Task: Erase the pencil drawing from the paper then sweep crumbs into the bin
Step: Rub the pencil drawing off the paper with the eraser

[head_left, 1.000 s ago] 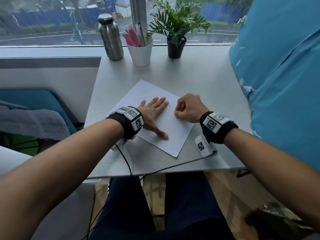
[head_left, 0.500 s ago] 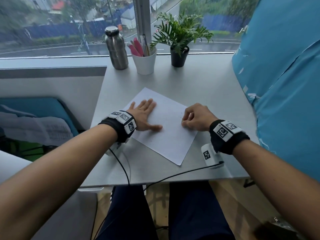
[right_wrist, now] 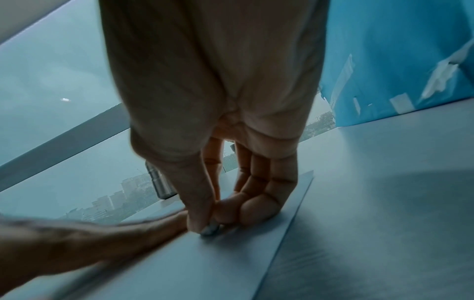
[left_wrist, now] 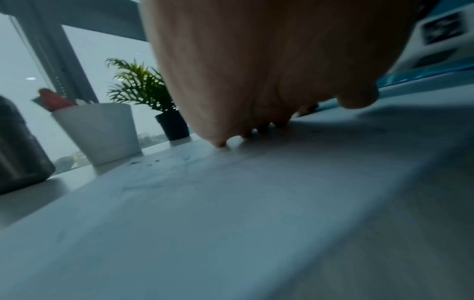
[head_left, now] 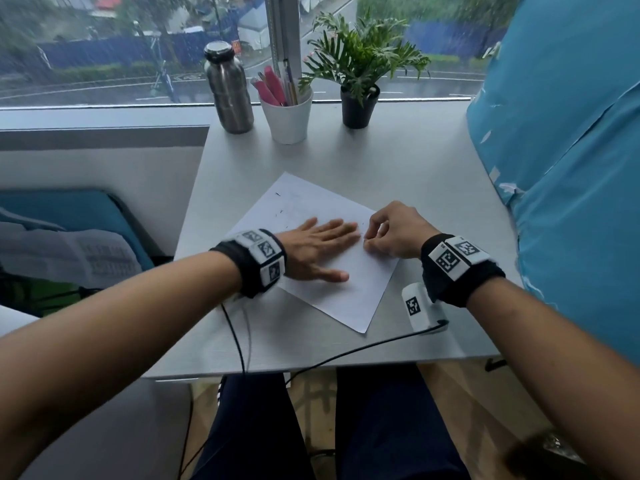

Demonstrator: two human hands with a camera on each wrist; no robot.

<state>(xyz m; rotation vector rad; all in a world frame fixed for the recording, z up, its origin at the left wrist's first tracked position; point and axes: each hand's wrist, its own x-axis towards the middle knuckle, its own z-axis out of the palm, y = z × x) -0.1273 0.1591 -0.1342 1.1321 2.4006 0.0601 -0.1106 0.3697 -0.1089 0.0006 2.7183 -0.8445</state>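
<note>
A white sheet of paper [head_left: 346,292] lies askew on the grey table [head_left: 415,168]. My left hand [head_left: 318,247] presses flat on it, fingers straight and pointing right. My right hand [head_left: 369,242] stands at the sheet's right edge with its fingers curled, and thumb and fingertips pinch a small pale eraser [right_wrist: 211,229] down on the paper. The left fingertips [right_wrist: 164,223] touch that pinch. Faint pencil lines and dark eraser crumbs [head_left: 278,202] mark the sheet's far corner; the crumbs [left_wrist: 136,162] also show in the left wrist view, beyond the left hand [left_wrist: 231,81].
A steel bottle [head_left: 228,91], a white cup of pens [head_left: 287,116] and a potted plant [head_left: 358,109] line the window edge. Blue sheeting [head_left: 571,168] bounds the table's right side. A dark blurred object [head_left: 540,452] sits on the floor at lower right.
My left hand slid left across the paper, then back right until its fingertips met the right hand. The right hand stayed at the sheet's right edge.
</note>
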